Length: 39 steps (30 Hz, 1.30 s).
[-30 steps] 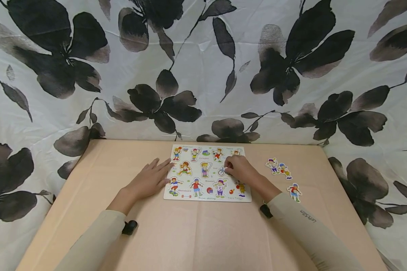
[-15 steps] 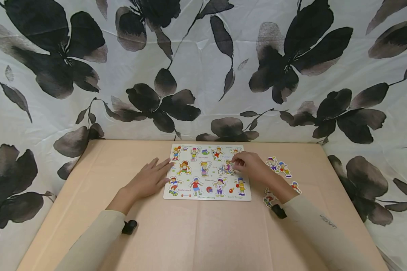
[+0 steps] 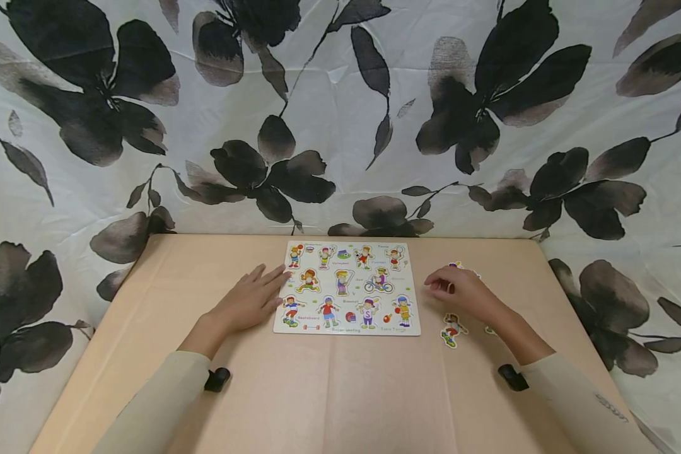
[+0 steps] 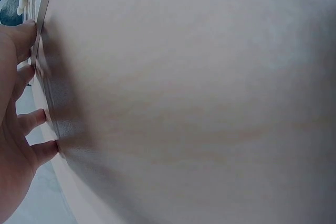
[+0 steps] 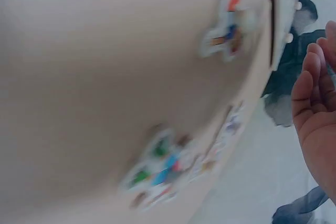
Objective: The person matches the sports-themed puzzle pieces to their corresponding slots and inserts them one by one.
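A white puzzle board (image 3: 374, 312) with colourful sport-figure pieces lies at the table's far side. My left hand (image 3: 248, 300) rests at its left edge, fingers spread; in the left wrist view the left fingertips (image 4: 46, 150) touch the board's edge or the tabletop beside it. To the right of the board my right hand (image 3: 468, 291) hovers above the table with loosely bent fingers, nothing visible between them. It partly hides several loose figure pieces, and one skateboarder piece (image 3: 451, 330) lies below it. In the right wrist view another loose piece (image 5: 160, 166) is blurred.
The peach-coloured tabletop (image 3: 340, 391) stretches in front of the board. Behind and around it hangs or lies a white cloth (image 3: 363, 94) with dark flowers. A black wrist camera (image 3: 512, 377) sits under the right forearm, another (image 3: 217, 379) under the left.
My right hand has moved right, off the board and over the loose pieces, uncovering the cyclist and the figure at the board's upper right. My left hand has stayed put.
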Available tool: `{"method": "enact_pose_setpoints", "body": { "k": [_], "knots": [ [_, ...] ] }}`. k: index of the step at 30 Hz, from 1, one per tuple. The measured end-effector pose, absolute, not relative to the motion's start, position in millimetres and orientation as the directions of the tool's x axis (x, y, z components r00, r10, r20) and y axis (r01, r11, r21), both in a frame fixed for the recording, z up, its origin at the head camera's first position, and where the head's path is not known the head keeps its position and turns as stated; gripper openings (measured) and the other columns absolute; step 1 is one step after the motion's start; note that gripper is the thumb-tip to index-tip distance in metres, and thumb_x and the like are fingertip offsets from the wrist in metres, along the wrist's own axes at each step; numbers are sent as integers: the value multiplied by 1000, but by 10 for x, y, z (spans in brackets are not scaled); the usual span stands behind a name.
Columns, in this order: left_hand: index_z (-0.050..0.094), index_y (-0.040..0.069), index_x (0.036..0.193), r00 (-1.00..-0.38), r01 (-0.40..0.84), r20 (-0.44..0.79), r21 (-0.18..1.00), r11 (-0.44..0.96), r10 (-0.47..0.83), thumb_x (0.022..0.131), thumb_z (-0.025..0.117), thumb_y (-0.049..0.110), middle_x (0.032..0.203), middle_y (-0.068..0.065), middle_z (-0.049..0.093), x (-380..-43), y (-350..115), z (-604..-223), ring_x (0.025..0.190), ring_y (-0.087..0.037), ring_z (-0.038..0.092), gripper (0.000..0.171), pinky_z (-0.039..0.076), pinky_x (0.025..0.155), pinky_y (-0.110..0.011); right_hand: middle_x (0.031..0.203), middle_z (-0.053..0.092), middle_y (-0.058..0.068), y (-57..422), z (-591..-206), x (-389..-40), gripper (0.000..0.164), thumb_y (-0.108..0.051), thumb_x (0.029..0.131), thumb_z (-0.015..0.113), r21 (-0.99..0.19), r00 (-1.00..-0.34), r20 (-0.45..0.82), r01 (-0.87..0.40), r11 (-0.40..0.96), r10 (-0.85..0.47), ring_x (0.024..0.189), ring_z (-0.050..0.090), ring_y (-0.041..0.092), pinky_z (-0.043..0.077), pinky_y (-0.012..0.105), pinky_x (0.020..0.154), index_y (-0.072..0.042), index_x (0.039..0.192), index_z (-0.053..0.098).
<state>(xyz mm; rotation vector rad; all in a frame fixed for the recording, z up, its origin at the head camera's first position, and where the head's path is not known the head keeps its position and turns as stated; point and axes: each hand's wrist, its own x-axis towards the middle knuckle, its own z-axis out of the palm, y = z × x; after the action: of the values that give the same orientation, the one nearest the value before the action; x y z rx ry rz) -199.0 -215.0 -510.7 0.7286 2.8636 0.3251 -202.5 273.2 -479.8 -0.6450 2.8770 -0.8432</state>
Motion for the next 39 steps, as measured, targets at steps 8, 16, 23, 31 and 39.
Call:
{"method": "enact_pose_setpoints", "body": {
  "k": [8, 16, 23, 31, 39],
  "knots": [
    [34, 22, 163, -870, 446, -104, 253, 858, 483, 107, 52, 40, 172, 0, 26, -1998, -2159, -5128, 155, -50, 21, 62, 24, 120, -72, 85, 64, -12, 3005, -4932, -1768, 18, -17, 88, 84, -534, -909, 5, -355, 767, -417, 76, 53, 5, 49, 20, 65, -14, 103, 76],
    [33, 22, 163, -871, 442, -112, 247, 862, 478, 107, 52, 40, 172, -1, 26, -1997, -2152, -5133, 155, -50, 21, 63, 24, 121, -71, 81, 59, -15, 3173, -5118, -1599, 23, -20, 80, 90, -554, -878, 77, -432, 712, -472, 73, 52, -1, 48, 18, 60, -17, 97, 74],
    [33, 22, 163, -872, 445, -102, 246, 861, 480, 107, 52, 40, 172, -2, 27, -1989, -2152, -5126, 155, -50, 22, 63, 25, 120, -72, 80, 58, -15, 3183, -5172, -1559, 23, -18, 79, 90, -549, -886, 65, -416, 725, -460, 73, 51, -2, 48, 17, 60, -19, 94, 72],
    [32, 23, 164, -872, 445, -103, 235, 864, 478, 107, 51, 41, 172, -1, 26, -1999, -2149, -5141, 155, -49, 21, 63, 25, 121, -71, 81, 59, -14, 3175, -5172, -1539, 20, -18, 81, 89, -542, -916, -27, -323, 776, -401, 74, 52, 1, 50, 18, 63, -21, 92, 72],
    [34, 22, 163, -872, 447, -99, 240, 862, 480, 106, 52, 40, 172, -1, 26, -2000, -2153, -5135, 155, -49, 22, 62, 25, 120, -71, 80, 59, -13, 3116, -5126, -1566, 18, -15, 82, 88, -529, -912, 11, -353, 772, -410, 74, 52, 1, 49, 19, 63, -19, 91, 72]
  ]
}}
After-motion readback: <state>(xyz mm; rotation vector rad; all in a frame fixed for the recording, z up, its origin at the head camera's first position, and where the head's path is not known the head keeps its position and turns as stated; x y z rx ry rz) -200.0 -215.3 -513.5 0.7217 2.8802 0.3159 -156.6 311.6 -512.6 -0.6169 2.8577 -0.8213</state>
